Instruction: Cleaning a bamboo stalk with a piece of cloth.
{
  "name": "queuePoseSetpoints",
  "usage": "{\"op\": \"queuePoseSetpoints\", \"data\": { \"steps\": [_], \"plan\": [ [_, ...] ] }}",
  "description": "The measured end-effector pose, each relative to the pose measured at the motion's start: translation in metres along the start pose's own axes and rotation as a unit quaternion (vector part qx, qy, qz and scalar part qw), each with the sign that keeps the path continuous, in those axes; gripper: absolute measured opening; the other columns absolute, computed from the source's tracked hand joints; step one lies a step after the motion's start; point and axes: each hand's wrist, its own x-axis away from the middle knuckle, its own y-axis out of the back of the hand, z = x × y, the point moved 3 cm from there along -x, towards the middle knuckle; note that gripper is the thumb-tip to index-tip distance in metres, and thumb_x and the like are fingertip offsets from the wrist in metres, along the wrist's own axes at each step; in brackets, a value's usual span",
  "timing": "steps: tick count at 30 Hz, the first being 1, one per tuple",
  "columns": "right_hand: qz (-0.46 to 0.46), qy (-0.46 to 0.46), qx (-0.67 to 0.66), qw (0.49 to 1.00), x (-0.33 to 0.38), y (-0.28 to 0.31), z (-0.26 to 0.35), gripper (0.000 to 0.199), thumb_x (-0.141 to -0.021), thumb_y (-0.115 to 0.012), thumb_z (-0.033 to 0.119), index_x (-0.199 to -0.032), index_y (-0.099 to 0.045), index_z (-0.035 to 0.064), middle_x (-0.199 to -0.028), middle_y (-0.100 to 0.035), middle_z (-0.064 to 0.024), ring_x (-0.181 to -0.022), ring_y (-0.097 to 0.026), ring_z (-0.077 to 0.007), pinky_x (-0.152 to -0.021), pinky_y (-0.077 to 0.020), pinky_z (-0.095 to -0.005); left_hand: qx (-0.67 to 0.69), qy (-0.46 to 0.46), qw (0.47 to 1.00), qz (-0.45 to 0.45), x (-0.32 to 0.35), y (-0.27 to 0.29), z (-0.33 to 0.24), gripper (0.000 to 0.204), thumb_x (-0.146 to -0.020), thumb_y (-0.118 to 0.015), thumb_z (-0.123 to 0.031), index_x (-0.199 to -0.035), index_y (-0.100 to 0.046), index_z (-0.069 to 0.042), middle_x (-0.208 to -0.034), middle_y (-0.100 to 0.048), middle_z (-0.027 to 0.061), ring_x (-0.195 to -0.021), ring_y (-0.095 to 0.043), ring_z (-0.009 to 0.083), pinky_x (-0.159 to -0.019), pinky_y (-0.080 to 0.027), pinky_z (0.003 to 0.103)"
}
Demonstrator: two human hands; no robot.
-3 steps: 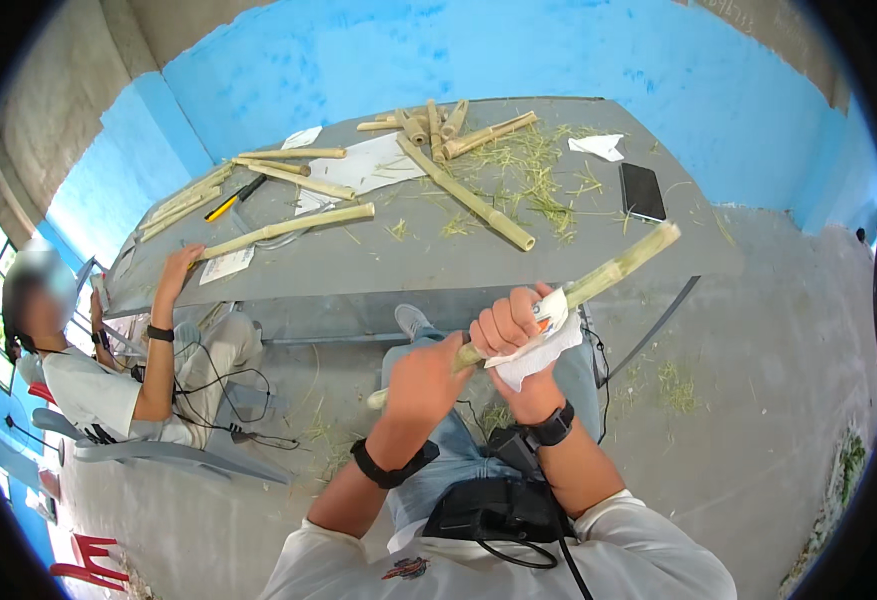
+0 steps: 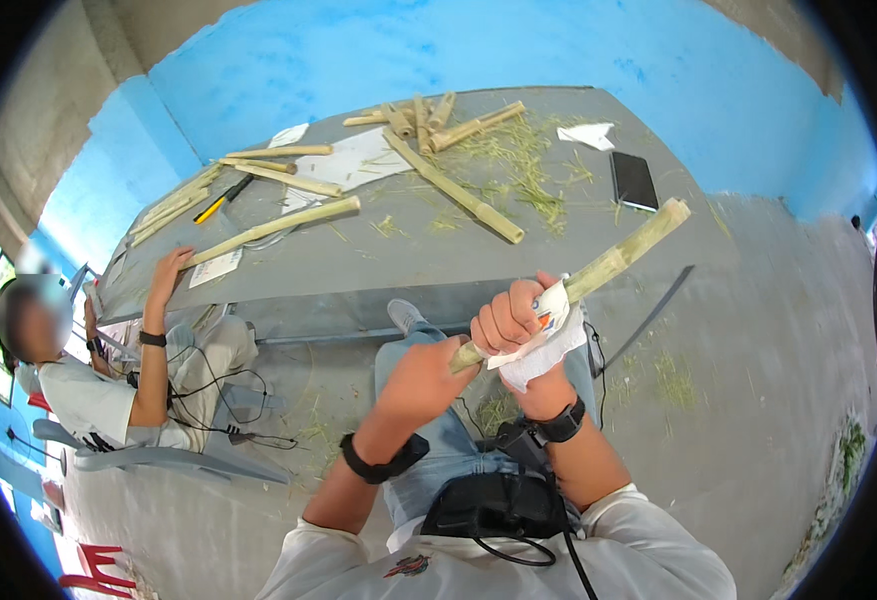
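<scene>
A bamboo stick (image 2: 626, 252) slants up to the right above my lap, in front of the table edge. My left hand (image 2: 426, 372) is closed around its lower part, and the lower end is hidden behind that hand. Farther up, my right hand (image 2: 510, 322) wraps a piece of white printed paper (image 2: 543, 358) round the stick and grips both. The stick's upper end sticks out past the paper, a little short of the phone on the table.
Bamboo sticks (image 2: 453, 188), green shavings (image 2: 528, 185), white paper (image 2: 358, 160), a yellow-black cutter (image 2: 213, 208) and a phone (image 2: 634, 182) lie on the grey table (image 2: 558, 250). At left, a seated person (image 2: 98, 385) touches a bamboo stick (image 2: 273, 230). Cables hang there.
The stick's lower end, visible below my left hand before, is now hidden. The upper end has shifted slightly right and up. The whole view has tilted a little.
</scene>
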Motion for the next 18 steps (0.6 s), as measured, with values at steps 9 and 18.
{"op": "queuePoseSetpoints", "data": {
  "steps": [9,18],
  "plan": [
    [0.08,-0.018,-0.013,0.997,-0.007,-0.02,0.036,0.051,-0.099,-0.013,0.031,-0.055,-0.031,0.0147,-0.047,-0.028,0.0004,-0.043,-0.027,-0.0174,-0.048,-0.0312,-0.0345,0.077,0.044,0.981,0.171,0.003,0.026,-0.025,0.045,-0.092,-0.061,-0.042,-0.082,-0.056,0.002,-0.063,-0.043,0.0119,-0.06,-0.035,0.0215,-0.057,-0.038,0.037],
    [-0.031,0.181,-0.053,0.982,0.003,0.04,0.12,0.033,-0.095,-0.039,0.03,-0.067,-0.041,0.0129,-0.058,-0.034,0.002,-0.052,-0.033,-0.0135,-0.052,-0.0305,-0.0309,-0.036,0.061,0.983,0.172,0.049,0.043,0.029,0.039,-0.092,-0.063,-0.037,-0.082,-0.057,0.0,-0.064,-0.049,0.0105,-0.059,-0.043,0.0201,-0.057,-0.04,0.036]
  ]
}}
